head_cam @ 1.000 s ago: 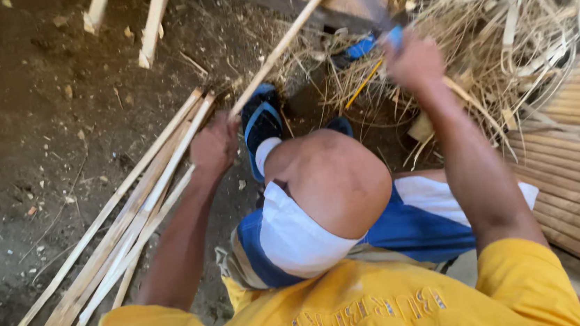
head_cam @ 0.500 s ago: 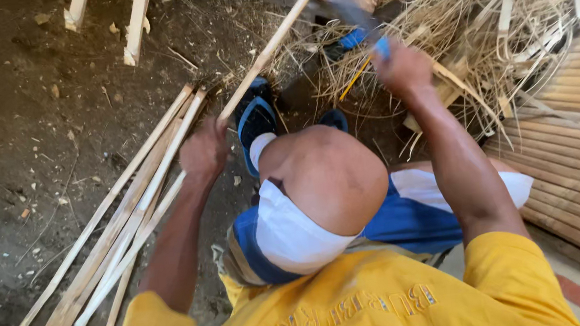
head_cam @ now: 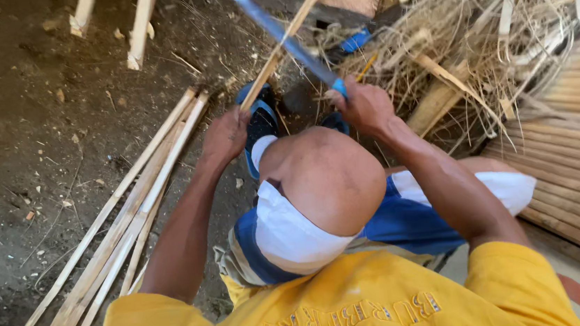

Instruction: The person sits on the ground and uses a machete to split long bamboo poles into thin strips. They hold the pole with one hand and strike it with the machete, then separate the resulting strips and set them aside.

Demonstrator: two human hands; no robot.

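Knife [head_cam: 279, 34] in right hand [head_cam: 363, 107] now raised higher.

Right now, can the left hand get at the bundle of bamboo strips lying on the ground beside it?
Probably yes. The left hand grips one bamboo strip, but the bundle of strips lies just beside the wrist on bare ground, nothing between. It would have to release first.

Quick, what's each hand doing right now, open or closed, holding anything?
Left hand: closed around the lower end of a bamboo strip.
Right hand: closed on the blue handle of a long blade, which crosses the strip.
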